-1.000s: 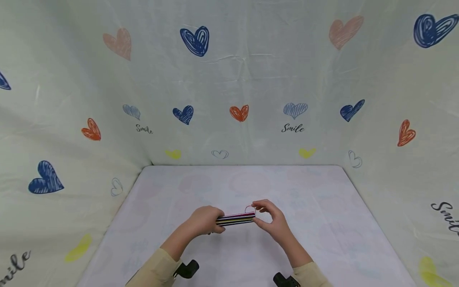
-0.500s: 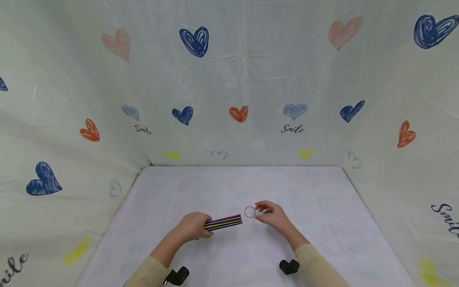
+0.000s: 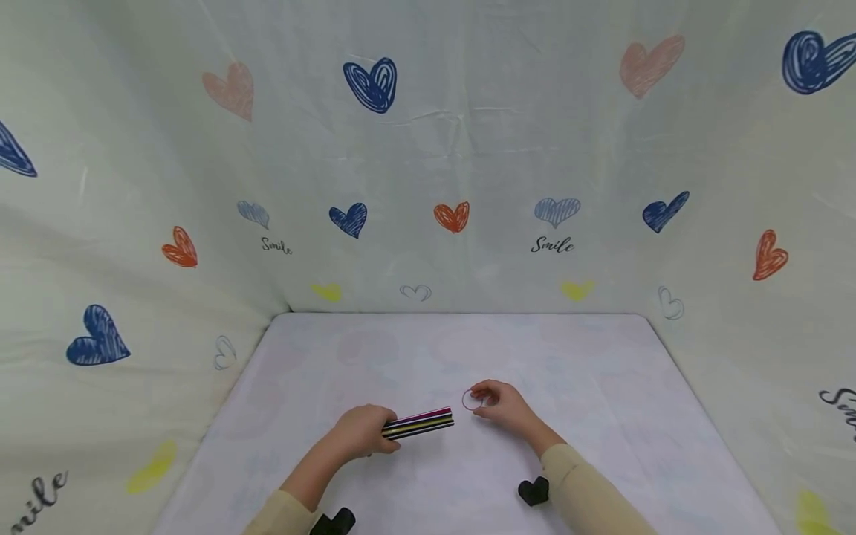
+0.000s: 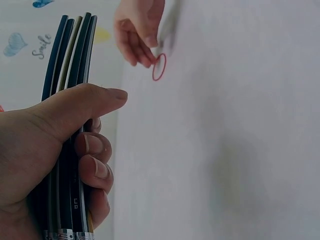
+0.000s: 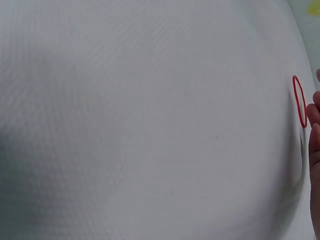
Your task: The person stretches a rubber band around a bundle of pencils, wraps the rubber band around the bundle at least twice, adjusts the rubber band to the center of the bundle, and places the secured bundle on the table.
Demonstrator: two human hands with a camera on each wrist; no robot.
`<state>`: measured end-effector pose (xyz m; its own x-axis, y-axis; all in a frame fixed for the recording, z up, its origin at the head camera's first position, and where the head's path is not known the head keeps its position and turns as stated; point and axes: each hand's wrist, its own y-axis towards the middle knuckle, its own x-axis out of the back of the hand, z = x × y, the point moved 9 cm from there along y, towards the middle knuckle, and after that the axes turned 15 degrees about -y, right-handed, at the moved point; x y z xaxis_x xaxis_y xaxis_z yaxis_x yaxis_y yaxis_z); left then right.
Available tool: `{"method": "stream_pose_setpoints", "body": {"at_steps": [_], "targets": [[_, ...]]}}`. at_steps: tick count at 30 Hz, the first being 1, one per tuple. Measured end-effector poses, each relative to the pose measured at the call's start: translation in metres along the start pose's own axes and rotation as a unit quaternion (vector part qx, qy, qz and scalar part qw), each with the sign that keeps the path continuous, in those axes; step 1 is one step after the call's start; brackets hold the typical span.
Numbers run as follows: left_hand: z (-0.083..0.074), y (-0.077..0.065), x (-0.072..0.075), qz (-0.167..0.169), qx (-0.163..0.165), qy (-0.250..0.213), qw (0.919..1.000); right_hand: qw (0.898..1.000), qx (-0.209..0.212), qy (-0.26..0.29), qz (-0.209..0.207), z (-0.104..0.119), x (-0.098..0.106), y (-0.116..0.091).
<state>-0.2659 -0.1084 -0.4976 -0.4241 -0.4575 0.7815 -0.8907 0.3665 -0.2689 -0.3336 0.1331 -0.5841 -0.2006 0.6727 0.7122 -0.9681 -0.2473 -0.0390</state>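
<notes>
My left hand grips a bundle of pencils, mostly dark, with one yellow and one magenta among them. In the left wrist view, the thumb lies across the pencils and the other fingers curl round them; silver ferrules show at the lower end. To the right of the bundle's free end, my right hand pinches a thin red rubber band at its fingertips. The band stands as a loose ring, apart from the pencils. Only the right hand's fingertips show at the edge of the right wrist view.
Both hands are above a table with a white cover. A pale cloth with printed hearts rises behind the table and along both sides. Black cameras are strapped to both wrists.
The pencil bundle has drawn left, away from the band, which was at its end a second ago. My right fingers have closed further over the band.
</notes>
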Motion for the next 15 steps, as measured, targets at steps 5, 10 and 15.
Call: {"method": "stream_pose_setpoints", "body": {"at_steps": [5,10,15], "targets": [[-0.0033,0.0000,-0.0023,0.002,-0.008,0.005,1.0000,1.000,-0.004,-0.009,0.003,-0.0033,-0.0012,-0.0020],[-0.0039,-0.0003,-0.0037,0.005,-0.014,0.007,0.9999,1.000,-0.016,-0.004,0.003,-0.0056,0.0012,-0.0048],[-0.0032,-0.0009,-0.0041,0.004,-0.021,0.006,0.9998,1.000,-0.019,-0.003,-0.002,-0.0087,0.0058,-0.0057]]}}
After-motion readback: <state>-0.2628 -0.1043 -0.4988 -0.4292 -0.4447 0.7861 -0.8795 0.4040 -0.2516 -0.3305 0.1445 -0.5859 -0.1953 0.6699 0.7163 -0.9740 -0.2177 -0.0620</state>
